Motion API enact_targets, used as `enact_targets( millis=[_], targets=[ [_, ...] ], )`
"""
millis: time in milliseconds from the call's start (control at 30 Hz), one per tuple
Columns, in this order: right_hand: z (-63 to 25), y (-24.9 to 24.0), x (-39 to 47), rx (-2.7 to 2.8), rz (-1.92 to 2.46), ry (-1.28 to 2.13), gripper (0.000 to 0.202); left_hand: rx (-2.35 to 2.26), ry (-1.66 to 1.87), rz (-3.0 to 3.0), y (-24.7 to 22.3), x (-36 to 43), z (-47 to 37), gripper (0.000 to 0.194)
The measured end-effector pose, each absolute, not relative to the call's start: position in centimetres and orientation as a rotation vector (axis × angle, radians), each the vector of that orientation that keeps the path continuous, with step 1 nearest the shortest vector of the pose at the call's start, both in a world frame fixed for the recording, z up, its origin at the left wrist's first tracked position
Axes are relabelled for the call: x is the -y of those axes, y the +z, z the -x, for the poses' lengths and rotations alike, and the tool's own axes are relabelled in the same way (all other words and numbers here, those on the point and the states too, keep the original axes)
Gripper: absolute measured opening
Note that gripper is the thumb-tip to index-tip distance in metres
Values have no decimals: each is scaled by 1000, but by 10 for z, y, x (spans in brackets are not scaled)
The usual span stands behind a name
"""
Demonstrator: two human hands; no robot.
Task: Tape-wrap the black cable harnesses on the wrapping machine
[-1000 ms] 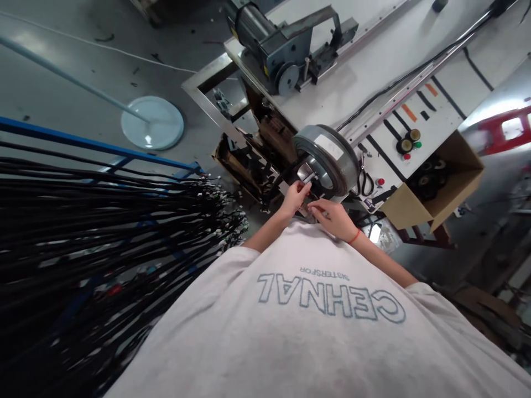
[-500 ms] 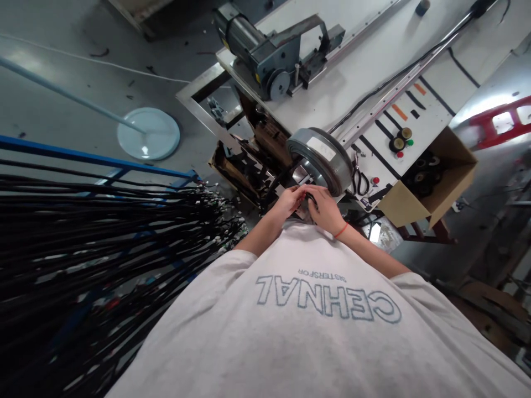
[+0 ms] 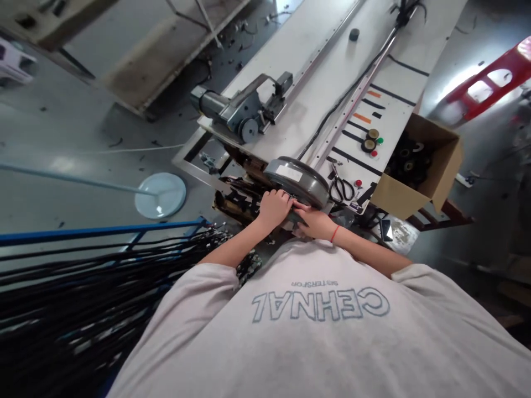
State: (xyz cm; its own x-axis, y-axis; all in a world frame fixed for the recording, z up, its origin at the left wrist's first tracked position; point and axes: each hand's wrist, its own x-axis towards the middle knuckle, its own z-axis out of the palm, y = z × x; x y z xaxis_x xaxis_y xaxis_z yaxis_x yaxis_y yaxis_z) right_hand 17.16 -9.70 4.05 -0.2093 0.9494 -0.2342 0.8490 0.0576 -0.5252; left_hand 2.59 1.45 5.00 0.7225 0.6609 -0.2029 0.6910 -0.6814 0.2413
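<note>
**Hands together at the near side of the grey drum**

The left hand (image 3: pixel 274 211) and right hand (image 3: pixel 317 223) meet at the centre of the frame, against or just beside the lower edge of the grey drum (image 3: pixel 312 187). How far the handling has got is hard to judge: no finished piece can be made out at the fingertips, and whatever lies under them is hidden. Many black cables (image 3: pixel 103 287) hang along the blue rack (image 3: pixel 99 231) at lower left, though whether they are worked on or waiting cannot be told.

The drum lies just beyond the fingers, towards the top of the frame, tilted, its white label (image 3: pixel 289 173) facing up. The left fingers are bent over, knuckles up; the right ones reach across to meet them. Neither hand looks flung open, but whether either grasps something small, or merely presses, I cannot tell.

Right of the drum, on the white table (image 3: pixel 309 105), lie black-handled scissors (image 3: pixel 341 189) (unused, with both hands elsewhere), near a red button (image 3: pixel 358 183). An open cardboard box (image 3: pixel 446 177) stands farther right, holding dark parts (image 3: pixel 409 166).
</note>
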Motion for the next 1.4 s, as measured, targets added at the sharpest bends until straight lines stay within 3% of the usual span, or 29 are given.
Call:
enact_targets(
  millis=[100,300,533,733,1033,1200,1400],
  targets=[
    [-184,56,103,2007,1700,957,35,-949,-166,-2755,54,-14,-35,40],
    [-188,63,119,1666,1594,1149,24,-713,-379,-2544,45,-41,-31,30],
    [-168,33,110,1062,1490,1628,12,-472,-172,-2416,30,-66,-7,36],
    [-141,21,76,445,1576,1773,31,-399,0,-2604,38,-54,17,34],
    [-138,36,64,570,1428,1669,35,-467,76,-2759,52,-40,19,27],
    [-149,42,68,645,1455,1642,44,-1228,470,-2192,31,-68,13,43],
    [-169,48,91,812,1638,1527,59,-1234,176,-1659,-6,-69,-9,45]
  ],
)
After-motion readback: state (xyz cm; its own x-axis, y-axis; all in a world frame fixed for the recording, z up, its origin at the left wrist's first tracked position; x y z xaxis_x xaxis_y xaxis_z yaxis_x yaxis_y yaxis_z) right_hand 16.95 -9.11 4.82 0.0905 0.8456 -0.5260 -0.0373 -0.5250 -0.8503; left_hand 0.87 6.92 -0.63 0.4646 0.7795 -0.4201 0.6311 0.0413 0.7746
